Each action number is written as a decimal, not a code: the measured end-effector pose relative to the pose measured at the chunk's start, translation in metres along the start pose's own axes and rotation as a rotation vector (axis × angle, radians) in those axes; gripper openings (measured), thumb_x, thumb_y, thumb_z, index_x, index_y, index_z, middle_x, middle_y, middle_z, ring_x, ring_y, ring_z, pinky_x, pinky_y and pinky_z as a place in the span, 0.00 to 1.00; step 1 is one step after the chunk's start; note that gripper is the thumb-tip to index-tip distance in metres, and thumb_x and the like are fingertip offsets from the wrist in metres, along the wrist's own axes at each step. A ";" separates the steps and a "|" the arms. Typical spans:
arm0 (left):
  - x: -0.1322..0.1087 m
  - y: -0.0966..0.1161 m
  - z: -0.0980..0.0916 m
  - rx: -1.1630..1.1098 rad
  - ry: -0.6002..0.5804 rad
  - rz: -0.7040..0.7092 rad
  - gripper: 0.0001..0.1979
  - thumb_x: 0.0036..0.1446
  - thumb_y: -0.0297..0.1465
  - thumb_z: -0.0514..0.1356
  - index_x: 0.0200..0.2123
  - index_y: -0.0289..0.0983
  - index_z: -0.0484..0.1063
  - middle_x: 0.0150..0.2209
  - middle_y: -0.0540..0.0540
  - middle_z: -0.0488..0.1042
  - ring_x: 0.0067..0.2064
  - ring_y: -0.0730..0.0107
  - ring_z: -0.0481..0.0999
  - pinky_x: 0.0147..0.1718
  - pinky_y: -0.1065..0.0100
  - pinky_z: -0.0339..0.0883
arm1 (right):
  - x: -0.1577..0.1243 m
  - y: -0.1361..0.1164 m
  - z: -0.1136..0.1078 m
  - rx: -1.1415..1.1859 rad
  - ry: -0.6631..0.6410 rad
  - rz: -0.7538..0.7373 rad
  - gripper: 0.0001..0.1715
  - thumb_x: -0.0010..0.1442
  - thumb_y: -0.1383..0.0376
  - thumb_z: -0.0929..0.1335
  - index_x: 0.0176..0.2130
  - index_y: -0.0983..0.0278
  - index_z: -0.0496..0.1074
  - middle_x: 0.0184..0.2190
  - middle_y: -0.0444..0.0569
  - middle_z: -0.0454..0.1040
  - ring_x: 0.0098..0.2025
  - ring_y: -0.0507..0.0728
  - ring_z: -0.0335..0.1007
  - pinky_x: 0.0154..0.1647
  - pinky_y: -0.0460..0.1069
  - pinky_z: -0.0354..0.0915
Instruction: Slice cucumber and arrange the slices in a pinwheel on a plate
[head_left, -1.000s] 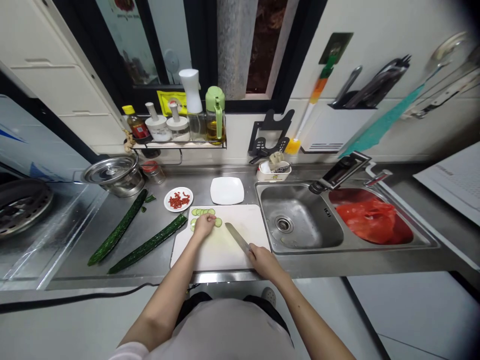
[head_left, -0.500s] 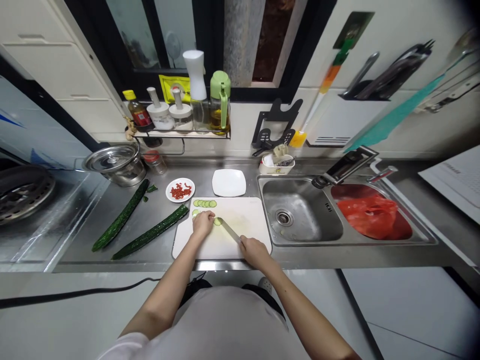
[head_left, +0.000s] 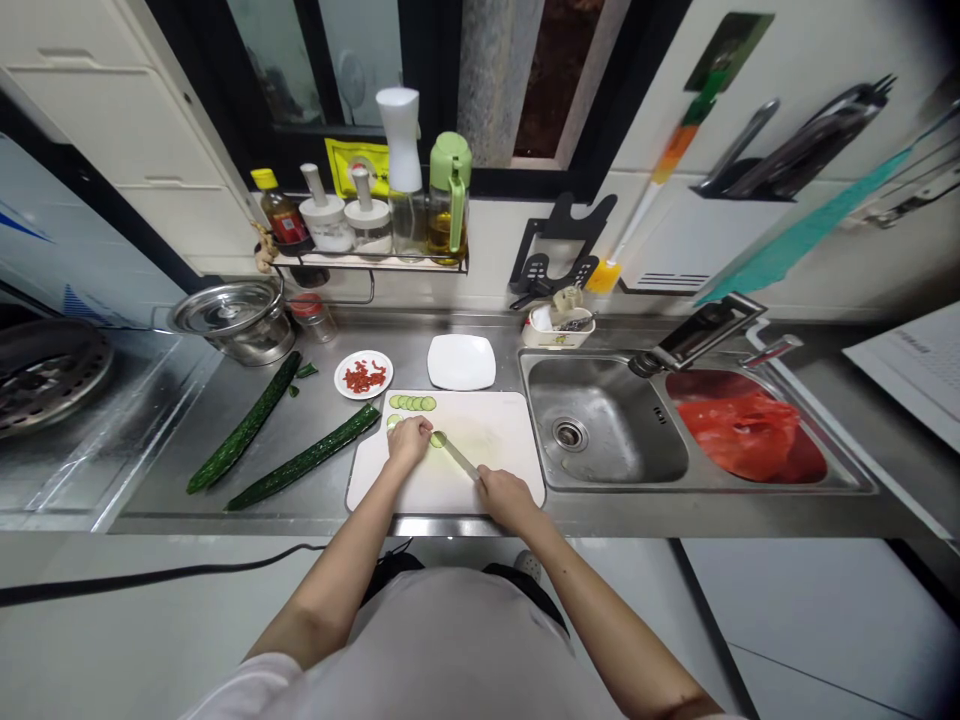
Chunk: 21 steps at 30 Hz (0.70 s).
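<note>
My right hand is closed round the handle of a knife, its blade slanting up and left over the white cutting board. By the blade's tip lies a cucumber slice. My left hand rests on the board left of the tip, fingers bent together; what they hold, if anything, is too small to tell. A row of overlapping cucumber slices lies at the board's upper left, with another slice below it, partly behind my left hand.
Two cucumbers lie left of the board. Behind it stand a plate of chopped red pieces and a white plate. A lidded pot is at the back left. The double sink adjoins on the right, a red bag in its far basin.
The camera view has shifted slightly. Both hands stay in nearly the same place over the board, with the knife still beside the slice.
</note>
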<state>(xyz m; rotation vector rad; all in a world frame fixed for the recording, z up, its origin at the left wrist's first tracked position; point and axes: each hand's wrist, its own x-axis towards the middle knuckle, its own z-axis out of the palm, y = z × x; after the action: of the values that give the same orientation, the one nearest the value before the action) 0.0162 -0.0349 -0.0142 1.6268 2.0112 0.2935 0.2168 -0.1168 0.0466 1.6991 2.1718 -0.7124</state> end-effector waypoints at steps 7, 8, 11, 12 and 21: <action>0.002 -0.001 0.000 -0.002 -0.004 -0.007 0.11 0.53 0.27 0.57 0.36 0.43 0.78 0.40 0.47 0.80 0.45 0.62 0.74 0.45 0.64 0.60 | 0.001 0.001 -0.003 -0.034 -0.007 -0.012 0.16 0.66 0.67 0.55 0.48 0.65 0.65 0.41 0.57 0.76 0.44 0.60 0.73 0.39 0.50 0.61; 0.002 0.000 0.000 0.000 -0.006 -0.007 0.11 0.53 0.27 0.57 0.36 0.43 0.78 0.40 0.47 0.80 0.45 0.62 0.74 0.45 0.64 0.60 | 0.001 0.000 -0.003 -0.039 -0.011 -0.012 0.16 0.66 0.67 0.55 0.48 0.65 0.65 0.41 0.58 0.76 0.44 0.60 0.73 0.39 0.50 0.61; 0.002 0.000 -0.001 0.002 -0.015 -0.007 0.11 0.53 0.27 0.57 0.36 0.43 0.78 0.40 0.48 0.80 0.45 0.61 0.74 0.45 0.63 0.60 | 0.003 -0.002 -0.005 -0.056 -0.030 -0.014 0.16 0.65 0.70 0.55 0.48 0.66 0.65 0.41 0.59 0.76 0.44 0.61 0.73 0.39 0.50 0.62; 0.002 0.000 -0.001 0.002 -0.017 -0.007 0.11 0.53 0.27 0.57 0.36 0.43 0.78 0.40 0.48 0.80 0.45 0.61 0.74 0.45 0.63 0.60 | 0.003 -0.003 -0.006 -0.059 -0.038 -0.014 0.16 0.65 0.71 0.56 0.48 0.66 0.65 0.41 0.59 0.75 0.44 0.61 0.73 0.39 0.50 0.62; -0.002 0.001 -0.002 0.012 -0.053 -0.013 0.09 0.54 0.31 0.59 0.39 0.43 0.76 0.40 0.49 0.79 0.45 0.63 0.73 0.46 0.63 0.59 | 0.004 -0.008 -0.003 -0.056 -0.056 -0.003 0.17 0.62 0.75 0.56 0.48 0.67 0.64 0.41 0.60 0.75 0.44 0.61 0.74 0.38 0.51 0.64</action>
<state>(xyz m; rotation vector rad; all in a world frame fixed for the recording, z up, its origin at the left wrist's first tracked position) 0.0161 -0.0366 -0.0115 1.6115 1.9865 0.2320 0.2084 -0.1135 0.0484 1.6288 2.1370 -0.6852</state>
